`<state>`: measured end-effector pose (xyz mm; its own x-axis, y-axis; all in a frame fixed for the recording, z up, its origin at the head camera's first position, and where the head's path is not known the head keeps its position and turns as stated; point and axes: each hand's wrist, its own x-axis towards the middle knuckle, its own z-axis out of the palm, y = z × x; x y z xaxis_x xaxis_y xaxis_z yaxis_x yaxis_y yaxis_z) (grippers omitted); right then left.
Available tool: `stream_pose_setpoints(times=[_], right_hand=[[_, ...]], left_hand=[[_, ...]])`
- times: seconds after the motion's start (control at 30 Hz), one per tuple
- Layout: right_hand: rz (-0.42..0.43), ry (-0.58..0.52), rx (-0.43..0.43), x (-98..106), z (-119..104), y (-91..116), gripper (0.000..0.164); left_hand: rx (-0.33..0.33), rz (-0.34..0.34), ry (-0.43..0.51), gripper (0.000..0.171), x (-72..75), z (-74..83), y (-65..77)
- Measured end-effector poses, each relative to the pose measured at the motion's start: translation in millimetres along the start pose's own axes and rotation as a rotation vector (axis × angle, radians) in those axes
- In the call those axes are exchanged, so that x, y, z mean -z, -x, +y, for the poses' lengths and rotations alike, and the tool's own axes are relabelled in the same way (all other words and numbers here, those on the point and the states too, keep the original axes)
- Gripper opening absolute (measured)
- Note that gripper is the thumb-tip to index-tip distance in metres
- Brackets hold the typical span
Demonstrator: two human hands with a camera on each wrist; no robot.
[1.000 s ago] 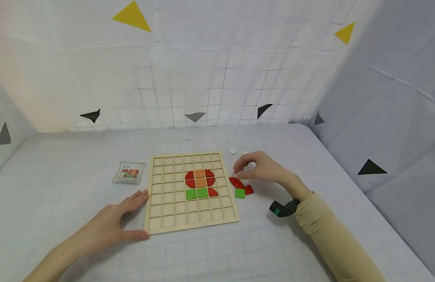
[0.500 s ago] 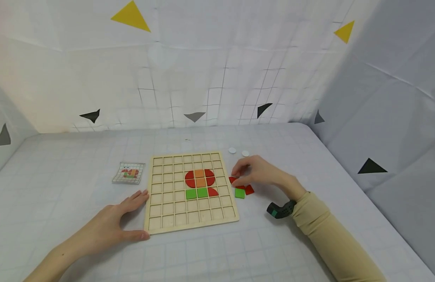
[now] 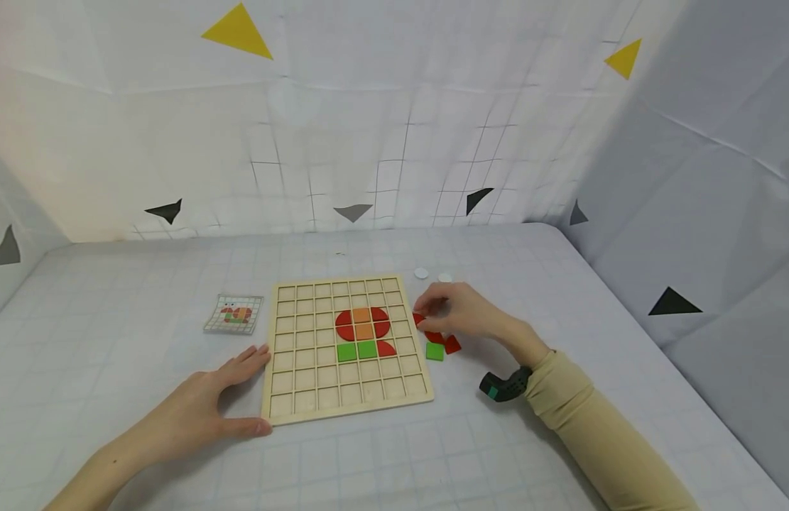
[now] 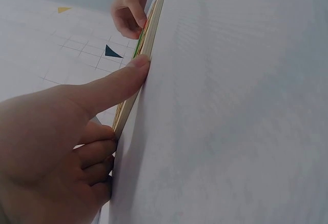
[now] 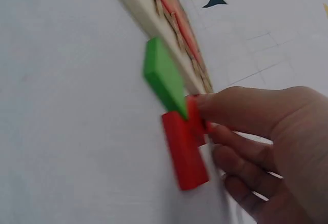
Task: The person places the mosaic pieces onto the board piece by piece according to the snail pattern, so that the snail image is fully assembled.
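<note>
- Leftward, toward the wooden board (image 3: 325, 376), your right hand (image 3: 461, 309) has shifted a little since the earlier frame, and a red piece (image 3: 419, 319) has come with it; your left hand (image 3: 196, 401) lies where it was.
- Your right thumb and forefinger appear to pinch that red piece, low beside the board's right edge. Take it by opposite sides, so its curved edge is easy to turn.
- Your left thumb and fingers are spread along the board's left edge, touching it. Keep that light pressure so the board doesn't skid.
- Just under your right hand lie a second red piece (image 3: 434, 337), a green tile (image 3: 435, 351) and a small red piece (image 3: 452, 345). They sit close together, so lift straight up rather than drag.
- On the board, red quarters surround two orange squares (image 3: 363, 322), with green squares (image 3: 356, 350) and one red quarter (image 3: 386, 348) below. Turn a quarter above the grid and lower it flat into its cell.
- Further out, two white discs (image 3: 421, 273) rest on the surface (image 3: 343, 468) beyond your right hand.
- Left of the board, the pattern card (image 3: 233, 314) shows a red, orange and green figure; check orientation there before releasing.
</note>
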<state>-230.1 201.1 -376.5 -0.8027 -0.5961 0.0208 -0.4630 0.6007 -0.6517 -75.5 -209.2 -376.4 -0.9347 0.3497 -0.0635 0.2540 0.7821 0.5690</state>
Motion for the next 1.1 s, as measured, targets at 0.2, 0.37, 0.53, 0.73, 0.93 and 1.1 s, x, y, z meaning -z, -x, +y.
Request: stream_pose_setpoints(times=[0.2,0.37,0.53,0.73,0.93,1.1], right_hand=[[0.095,0.000,0.061,-5.4,2.1,-1.3,0.025],[0.129,0.023,0.080,-7.9,3.8,-2.7,0.025],[0.119,0.046,0.053,-6.6,4.3,-2.4,0.025],[0.111,0.024,0.047,-2.1,10.7,-0.5,0.023],[0.071,-0.034,0.046,1.2,13.9,0.8,0.030],[0.048,-0.074,0.047,2.5,12.4,1.5,0.034]], left_hand=[[0.017,-0.004,0.007,0.106,1.2,0.1,-0.3],[0.008,0.002,0.001,0.105,1.3,-0.4,0.4],[0.009,0.012,-0.015,0.104,0.2,-1.2,1.6],[0.004,0.016,-0.014,0.104,-0.4,-1.9,1.7],[0.012,0.009,-0.011,0.104,0.8,-0.8,0.9],[0.012,0.010,-0.010,0.104,0.6,-1.0,0.9]])
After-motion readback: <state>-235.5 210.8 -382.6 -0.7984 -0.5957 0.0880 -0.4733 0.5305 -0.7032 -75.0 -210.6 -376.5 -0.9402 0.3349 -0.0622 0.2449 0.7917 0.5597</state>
